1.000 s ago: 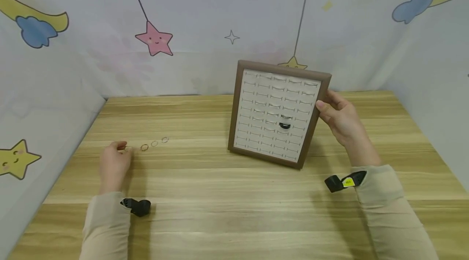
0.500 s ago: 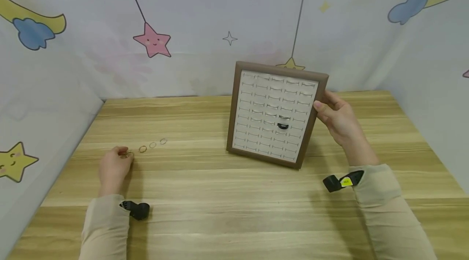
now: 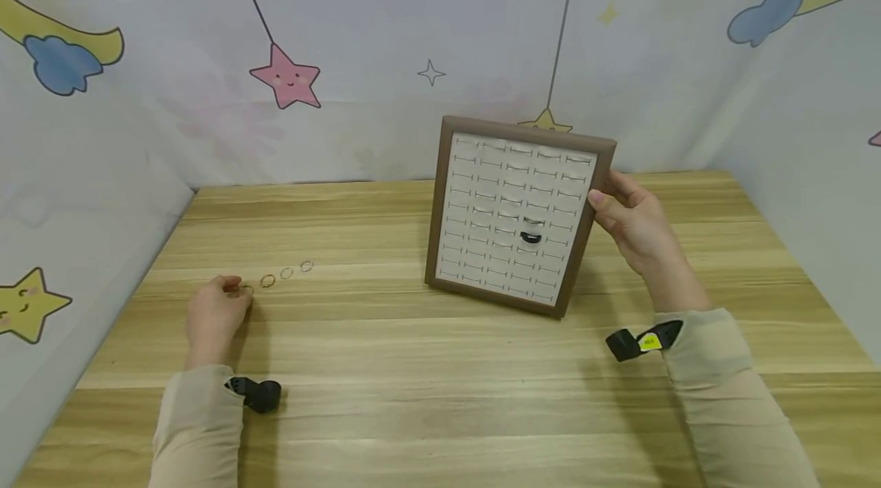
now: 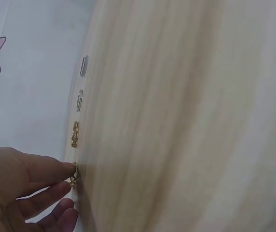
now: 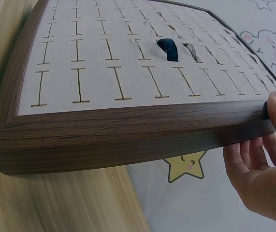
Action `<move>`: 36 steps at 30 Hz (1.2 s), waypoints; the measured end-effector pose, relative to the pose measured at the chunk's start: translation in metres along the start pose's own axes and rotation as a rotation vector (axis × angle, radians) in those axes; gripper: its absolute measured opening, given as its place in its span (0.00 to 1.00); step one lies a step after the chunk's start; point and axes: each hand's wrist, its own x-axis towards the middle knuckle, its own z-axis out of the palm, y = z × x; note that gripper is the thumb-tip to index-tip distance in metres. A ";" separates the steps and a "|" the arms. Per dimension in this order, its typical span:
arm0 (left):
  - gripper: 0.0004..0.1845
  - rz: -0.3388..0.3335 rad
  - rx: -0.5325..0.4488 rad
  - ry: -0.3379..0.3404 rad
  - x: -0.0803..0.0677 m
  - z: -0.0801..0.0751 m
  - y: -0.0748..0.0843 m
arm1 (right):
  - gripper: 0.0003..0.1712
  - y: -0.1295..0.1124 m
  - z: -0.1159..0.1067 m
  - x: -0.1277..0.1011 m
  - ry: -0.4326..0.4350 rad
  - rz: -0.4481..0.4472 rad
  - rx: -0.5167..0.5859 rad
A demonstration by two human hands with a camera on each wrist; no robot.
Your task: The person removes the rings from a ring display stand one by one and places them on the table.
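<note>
At the table's left, my left hand (image 3: pixel 216 317) pinches a gold-coloured ring (image 4: pixel 74 174) between thumb and index finger, at the tabletop; the fingertips cover part of it. Beside it in a row lie a twisted gold ring (image 3: pixel 268 281) and two silver rings, a nearer one (image 3: pixel 287 273) and a farther one (image 3: pixel 307 266). My right hand (image 3: pixel 640 232) grips the right edge of a brown-framed ring display board (image 3: pixel 435 228), thumb in front and fingers behind, holding it tilted up. A black ring (image 3: pixel 531 238) and a silver ring (image 5: pixel 190 51) sit in its slots.
The wooden table (image 3: pixel 413 396) carries the board and the loose rings. A pale curtain (image 3: pixel 372 52) printed with stars and clouds hangs behind, with light walls at both sides. Each sleeve cuff bears a small black camera, such as the left one (image 3: pixel 261 396).
The left fingers have shifted slightly toward the row and closed about the gold ring. The head view has moved a little; the right hand and the board stay as they were.
</note>
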 end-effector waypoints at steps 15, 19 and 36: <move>0.22 0.206 -0.180 0.168 -0.022 -0.006 0.084 | 0.45 0.002 -0.002 0.001 0.000 -0.020 0.046; 0.20 0.318 -0.218 0.192 -0.032 0.005 0.114 | 0.45 0.002 -0.002 0.001 -0.005 -0.017 0.047; 0.14 0.777 -0.182 0.102 -0.097 0.076 0.230 | 0.47 0.000 0.000 0.002 0.002 -0.012 0.034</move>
